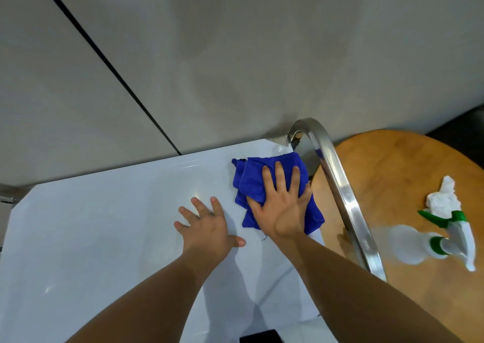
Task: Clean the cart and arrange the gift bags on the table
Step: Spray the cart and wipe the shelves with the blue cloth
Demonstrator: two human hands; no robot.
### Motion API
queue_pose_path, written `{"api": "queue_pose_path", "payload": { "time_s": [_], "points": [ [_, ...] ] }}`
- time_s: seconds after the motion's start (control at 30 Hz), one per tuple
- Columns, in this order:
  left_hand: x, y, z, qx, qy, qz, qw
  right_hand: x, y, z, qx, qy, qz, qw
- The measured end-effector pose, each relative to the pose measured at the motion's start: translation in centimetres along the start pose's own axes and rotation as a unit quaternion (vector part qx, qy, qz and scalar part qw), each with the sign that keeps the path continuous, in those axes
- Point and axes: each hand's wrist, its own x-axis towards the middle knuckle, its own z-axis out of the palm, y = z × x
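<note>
Blue cloth [272, 183] flat on cart top [104, 238], under right hand's fingers [279, 175].

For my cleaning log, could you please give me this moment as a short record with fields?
surface: white cart top
right hand: flat on the blue cloth, pressing it to the cart top
left hand: fingers spread, resting on the cart top beside the cloth
cart handle: chrome, at the right
wooden table: holds a spray bottle and a crumpled white paper
gift bags: none visible

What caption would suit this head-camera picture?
Right hand presses a blue cloth on the white cart top; left hand rests flat beside it.
</note>
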Motion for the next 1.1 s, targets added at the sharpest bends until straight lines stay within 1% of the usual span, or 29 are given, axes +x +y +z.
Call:
{"api": "queue_pose_path", "payload": {
  "time_s": [0.3, 0.4, 0.5, 0.57, 0.6, 0.67, 0.7, 0.73, 0.77, 0.8, 0.83, 0.87, 0.93, 0.97, 1.1],
  "points": [
    [0.2, -0.2, 0.5, -0.019, 0.032, 0.004, 0.999, -2.6, -1.5, 1.1, -0.013, 0.004, 0.009, 1.0],
    [-0.1, -0.7, 0.6, -0.038, 0.042, 0.025, 0.998, -3.2, -3.3, 1.1, -0.001, -0.017, -0.001, 1.0],
    [-0.6, -2.3, 0.7, -0.047, 0.058, 0.058, 0.996, -3.6, -4.7, 1.2, -0.004, -0.005, 0.004, 1.0],
    [-1.0, -4.5, 0.5, -0.109, 0.092, 0.089, 0.986, -3.6, -5.3, 1.6, -0.013, 0.01, 0.012, 1.0],
    [-1.2, -6.0, 0.4, -0.168, 0.108, 0.095, 0.975, -3.7, -5.7, 1.8, -0.018, 0.015, 0.015, 1.0],
    [-1.7, -9.9, 0.6, -0.291, 0.142, 0.09, 0.942, -3.7, -6.8, 2.1, -0.028, 0.021, 0.013, 0.999],
    [-1.9, -12.1, 1.0, -0.308, 0.173, 0.086, 0.932, -3.7, -7.4, 2.3, -0.032, 0.021, 0.011, 0.999],
    [-2.1, -14.2, 1.6, -0.292, 0.21, 0.079, 0.93, -3.7, -7.9, 2.4, -0.036, 0.02, 0.009, 0.999],
    [-2.1, -16.3, 2.5, -0.25, 0.238, 0.069, 0.936, -3.6, -8.4, 2.5, -0.038, 0.022, 0.009, 0.999],
    [-2.1, -18.2, 3.4, -0.201, 0.246, 0.063, 0.946, -3.6, -8.9, 2.6, -0.039, 0.024, 0.012, 0.999],
    [-2.3, -19.8, 4.1, -0.154, 0.227, 0.052, 0.96, -3.6, -9.4, 2.6, -0.038, 0.025, 0.015, 0.999],
    [-2.4, -20.9, 4.7, -0.127, 0.188, 0.03, 0.973, -3.6, -10.0, 2.7, -0.036, 0.025, 0.015, 0.999],
    [-2.3, -21.7, 5.4, -0.106, 0.12, -0.003, 0.987, -3.9, -11.5, 3.0, -0.033, 0.029, 0.008, 0.999],
    [-2.2, -21.5, 5.5, -0.097, 0.112, -0.005, 0.989, -4.1, -12.5, 3.1, -0.033, 0.028, 0.0, 0.999],
    [-1.7, -21.1, 5.2, -0.087, 0.119, -0.006, 0.989, -4.9, -17.8, 4.1, -0.041, 0.015, -0.05, 0.998]
  ]
}}
